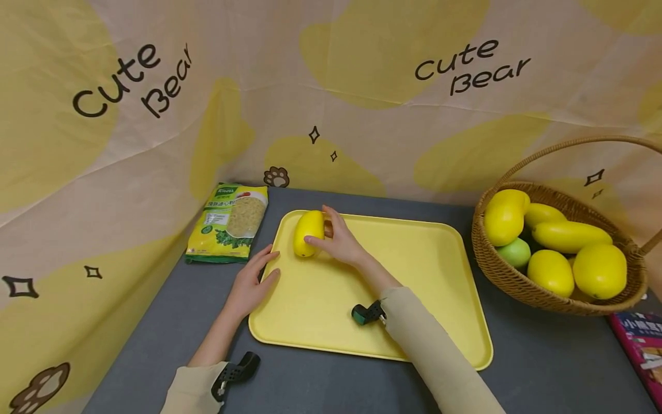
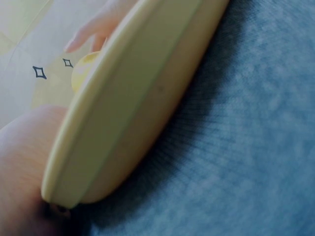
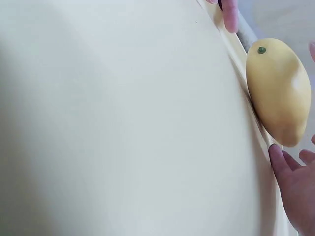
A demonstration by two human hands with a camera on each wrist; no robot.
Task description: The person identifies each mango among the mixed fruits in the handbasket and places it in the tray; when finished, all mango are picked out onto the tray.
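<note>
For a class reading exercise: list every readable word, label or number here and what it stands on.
"Cute Bear", twice, on the cloth backdrop.
"Knorr" on the yellow-green packet; its other print is too small.
Pink item, right edge: cut-off Chinese characters, too blurred.

One tray (image 1: 414, 259), one basket (image 1: 492, 271), one packet (image 1: 227, 221) and at least seven fruits (image 1: 306, 225) are visible.

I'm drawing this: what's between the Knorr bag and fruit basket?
In the head view, a yellow tray lies there, with a yellow fruit and the right hand over it; the left hand is at its rim.
</note>
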